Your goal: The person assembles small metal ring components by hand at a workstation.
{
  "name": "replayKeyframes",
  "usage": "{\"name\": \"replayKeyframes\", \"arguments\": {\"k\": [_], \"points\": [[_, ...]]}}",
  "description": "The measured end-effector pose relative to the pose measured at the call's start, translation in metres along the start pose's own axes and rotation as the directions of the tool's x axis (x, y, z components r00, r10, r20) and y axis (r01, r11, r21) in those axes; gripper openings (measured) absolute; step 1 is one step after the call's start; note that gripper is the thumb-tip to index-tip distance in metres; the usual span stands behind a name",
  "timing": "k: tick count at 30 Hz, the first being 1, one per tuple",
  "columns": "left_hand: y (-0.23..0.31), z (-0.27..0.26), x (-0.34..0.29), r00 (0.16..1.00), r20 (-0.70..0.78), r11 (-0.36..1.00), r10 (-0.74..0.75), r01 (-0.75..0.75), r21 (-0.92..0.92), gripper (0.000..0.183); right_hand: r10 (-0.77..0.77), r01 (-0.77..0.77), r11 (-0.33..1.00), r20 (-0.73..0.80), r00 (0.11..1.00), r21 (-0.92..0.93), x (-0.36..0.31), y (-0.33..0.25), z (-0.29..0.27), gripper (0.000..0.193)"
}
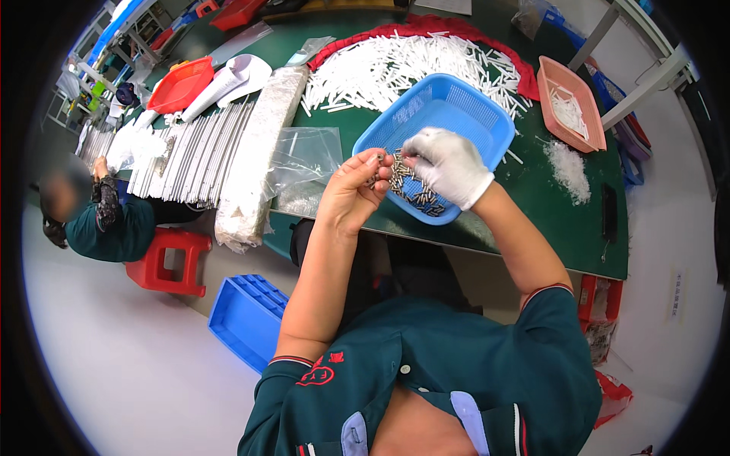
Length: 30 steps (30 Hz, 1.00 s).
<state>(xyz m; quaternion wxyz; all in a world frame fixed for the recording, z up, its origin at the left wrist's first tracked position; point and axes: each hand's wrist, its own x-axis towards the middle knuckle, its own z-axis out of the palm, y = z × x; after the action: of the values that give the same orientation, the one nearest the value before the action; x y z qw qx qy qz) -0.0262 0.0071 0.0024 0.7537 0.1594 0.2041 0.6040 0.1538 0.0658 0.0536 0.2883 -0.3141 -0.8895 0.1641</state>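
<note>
A blue perforated plastic basket (475,114) sits at the table's front edge, with a heap of small metal cylindrical pieces (424,204) at its near end. Over the basket's left rim, my bare left hand (355,185) is curled, fingers closed around a few of these metal pieces. My right hand (450,161), in a white glove with bare fingertips, reaches in above the heap. Its thumb and fingers are pinched together close to the left fingertips; whatever lies between them is too small to make out.
Behind the basket, many white sticks (365,72) lie on red cloth (456,29). A pink basket (563,99) and white scraps (566,171) are at right. Grey rods (198,156) and a wrapped bundle (266,144) lie left, near a seated co-worker (114,216). A blue bin (247,319) stands below.
</note>
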Motion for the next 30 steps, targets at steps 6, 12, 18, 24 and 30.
{"name": "replayKeyframes", "arguments": {"k": [6, 12, 18, 24, 30], "points": [[0.000, -0.007, -0.002, 1.000, -0.019, 1.000, 0.020, -0.020, -0.024, 0.019, 0.180, -0.054, 0.962, 0.478, 0.860, -0.266, -0.011, 0.013, 0.012, 0.010], [0.000, -0.008, 0.001, 1.000, -0.010, 0.999, 0.006, -0.006, -0.049, 0.016, 0.181, 0.061, 0.909, 0.520, 0.835, -0.413, -0.006, 0.018, 0.021, 0.012], [-0.001, -0.009, -0.002, 0.998, 0.058, 0.997, 0.004, 0.000, -0.074, 0.014, 0.152, 0.134, 0.882, 0.542, 0.826, -0.451, -0.004, 0.022, 0.030, 0.008], [-0.003, -0.008, -0.004, 0.995, 0.094, 0.994, -0.023, 0.033, -0.109, 0.010, 0.127, 0.145, 0.883, 0.524, 0.842, -0.446, -0.003, 0.018, 0.031, 0.008], [-0.007, -0.003, -0.007, 0.997, 0.057, 0.994, -0.050, 0.055, -0.094, 0.010, 0.178, 0.154, 0.833, 0.520, 0.835, -0.532, -0.002, 0.010, 0.034, 0.011]]}}
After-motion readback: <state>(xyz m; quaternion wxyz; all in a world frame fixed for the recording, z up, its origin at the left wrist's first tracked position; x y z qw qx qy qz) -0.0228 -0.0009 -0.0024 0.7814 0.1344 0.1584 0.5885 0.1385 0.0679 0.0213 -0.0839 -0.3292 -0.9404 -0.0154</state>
